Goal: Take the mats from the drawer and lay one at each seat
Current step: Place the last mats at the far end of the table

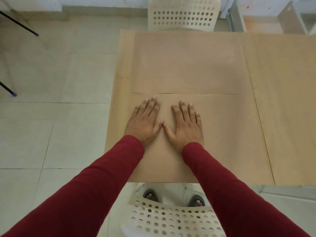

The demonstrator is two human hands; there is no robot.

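A: Near mat (164, 161) position?
B: Laid flat on the counter (282, 108), at the seat closest to the camera. Its near edge is lined up with the counter's near edge, just above the near chair (171, 218).

A: Hands?
B: Left hand (145, 120) and right hand (185, 124) are both pressed palm-down on the near mat, side by side on its far half. Fingers are straight and slightly spread; nothing is gripped. Thumb tips are touching or nearly so, can't be told which.

A: Mat relative to the hands?
B: Directly underneath both palms. The mat's far edge is seen just past the fingertips (154, 100).

A: Second mat?
B: Far mat (186, 65) is laid flat at the opposite seat, in front of the far chair (183, 14). Its near edge is butted against the near mat's far edge, a thin seam shown between them. Not touched by either hand.

A: Anything else?
B: Red sleeves (102, 177) worn on both arms. Tiled floor (51, 134) seen left of the counter.
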